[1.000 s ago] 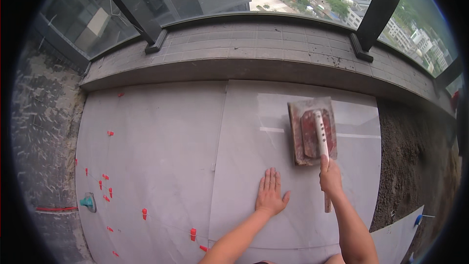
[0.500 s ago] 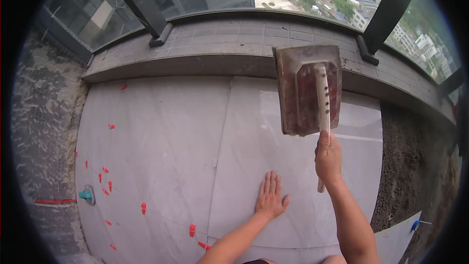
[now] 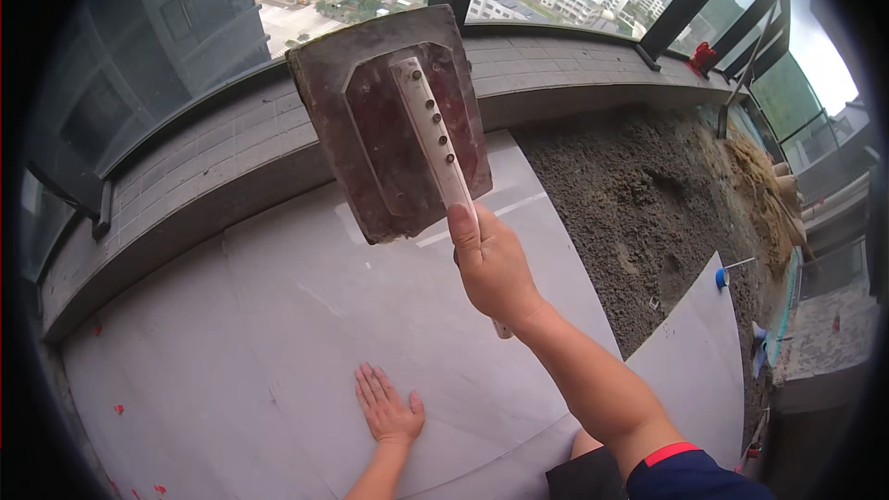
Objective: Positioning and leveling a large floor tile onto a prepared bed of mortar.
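Big pale tiles (image 3: pixel 306 287) are covering the left side of the floor (image 3: pixel 185 352), and the left hand (image 3: pixel 390 418) is resting flat on one. Small red clips (image 3: pixel 118 409) are dotting the left edge. Dark, crumbly mortar (image 3: pixel 602 194) is stretching toward the far right corner, where tan sand (image 3: pixel 761 185) is lying; a blue knob (image 3: pixel 721 278) is sitting on another tile (image 3: pixel 694 361).

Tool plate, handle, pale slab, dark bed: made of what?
Tool plate: likely hard rubber or plastic; dull, scuffed, blotchy red-grey.
Handle: unclear, perhaps painted metal; pale, worn, dark round spots.
Pale slab: probably polished porcelain or stone; glossy reflections.
Dark bed: probably sandy mortar; matte, crumbly.
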`<control>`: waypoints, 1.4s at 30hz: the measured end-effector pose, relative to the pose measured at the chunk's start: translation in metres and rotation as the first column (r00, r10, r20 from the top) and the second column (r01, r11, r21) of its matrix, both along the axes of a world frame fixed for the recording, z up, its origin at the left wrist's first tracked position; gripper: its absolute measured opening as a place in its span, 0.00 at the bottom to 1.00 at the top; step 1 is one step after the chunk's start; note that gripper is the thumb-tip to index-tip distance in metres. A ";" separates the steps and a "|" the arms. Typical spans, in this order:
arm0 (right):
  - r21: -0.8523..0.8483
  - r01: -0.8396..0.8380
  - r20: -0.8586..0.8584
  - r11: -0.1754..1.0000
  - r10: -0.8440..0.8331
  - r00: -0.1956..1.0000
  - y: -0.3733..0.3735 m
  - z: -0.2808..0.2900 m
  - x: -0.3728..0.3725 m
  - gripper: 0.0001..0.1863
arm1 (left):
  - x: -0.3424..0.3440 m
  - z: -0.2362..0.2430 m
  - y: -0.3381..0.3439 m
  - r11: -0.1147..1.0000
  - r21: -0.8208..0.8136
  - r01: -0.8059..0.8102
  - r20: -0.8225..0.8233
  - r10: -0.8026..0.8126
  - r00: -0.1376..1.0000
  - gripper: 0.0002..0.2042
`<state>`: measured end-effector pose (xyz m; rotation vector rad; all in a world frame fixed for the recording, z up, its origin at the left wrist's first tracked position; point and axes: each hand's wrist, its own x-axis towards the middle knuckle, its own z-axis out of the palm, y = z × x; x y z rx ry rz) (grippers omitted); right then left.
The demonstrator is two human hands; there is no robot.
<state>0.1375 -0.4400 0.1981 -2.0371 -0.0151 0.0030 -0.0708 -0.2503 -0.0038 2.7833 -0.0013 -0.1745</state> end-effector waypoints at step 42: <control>-0.170 0.291 -0.731 0.941 -0.319 0.603 -0.110 -0.075 -0.161 0.41 | -0.011 -0.002 -0.015 0.933 0.251 0.258 0.163 -0.303 0.939 0.37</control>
